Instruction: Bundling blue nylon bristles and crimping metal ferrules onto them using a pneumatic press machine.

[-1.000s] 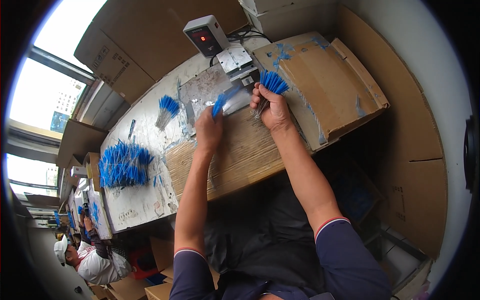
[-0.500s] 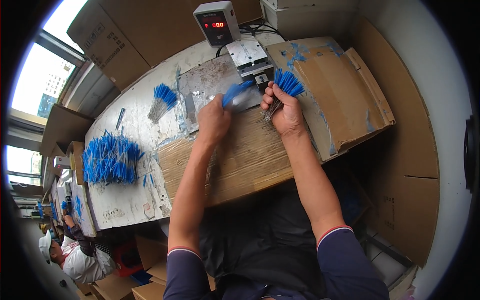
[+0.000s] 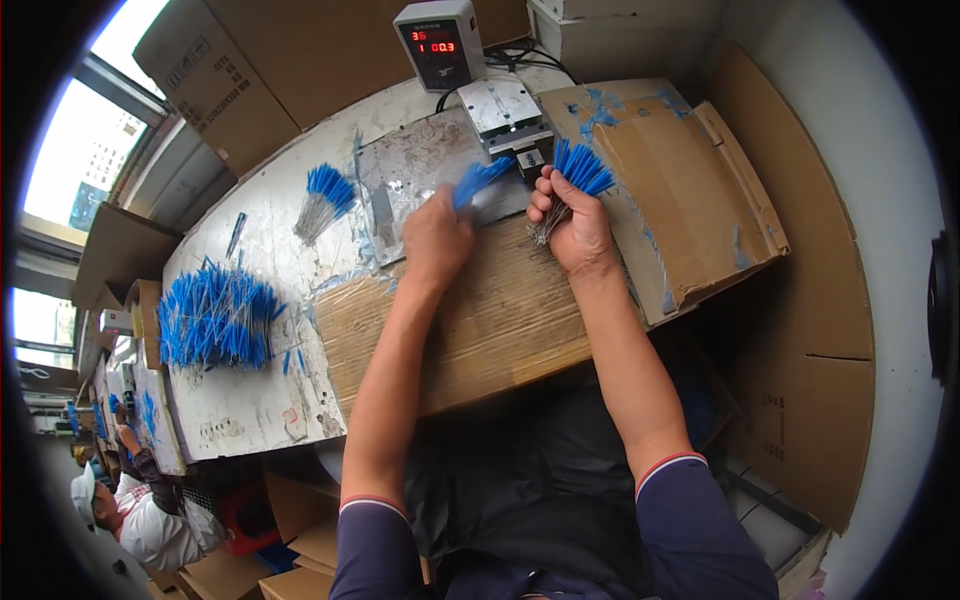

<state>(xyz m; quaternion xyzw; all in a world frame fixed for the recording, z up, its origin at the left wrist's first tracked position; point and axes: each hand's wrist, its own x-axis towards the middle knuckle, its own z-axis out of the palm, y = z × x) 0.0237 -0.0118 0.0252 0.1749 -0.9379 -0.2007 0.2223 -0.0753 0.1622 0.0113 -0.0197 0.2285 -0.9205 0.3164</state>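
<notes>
My right hand (image 3: pixel 582 230) is closed around a bundle of thin grey wires with blue sleeves (image 3: pixel 583 170); the blue ends point up and the bare wire ends poke out below the fingers. My left hand (image 3: pixel 436 240) is closed on another blue-sleeved bunch (image 3: pixel 478 181), smeared by motion, its tips pointing toward the small metal machine (image 3: pixel 500 108). The machine's black front part (image 3: pixel 532 163) lies between the two bunches; whether the left bunch touches it I cannot tell. Behind stands a white display box (image 3: pixel 440 48) with red lit digits.
A large pile of blue-sleeved wires (image 3: pixel 218 318) lies left on the white table (image 3: pixel 240 405), with a smaller bunch (image 3: pixel 325 203) and a pen (image 3: pixel 236 235) beyond it. Taped cardboard (image 3: pixel 690 190) sits on the right. A co-worker (image 3: pixel 150 520) works at the far left.
More digits are lit on the display. My left hand has shifted slightly right, still blurred at the bunch. The right hand keeps its hold on its bundle.
</notes>
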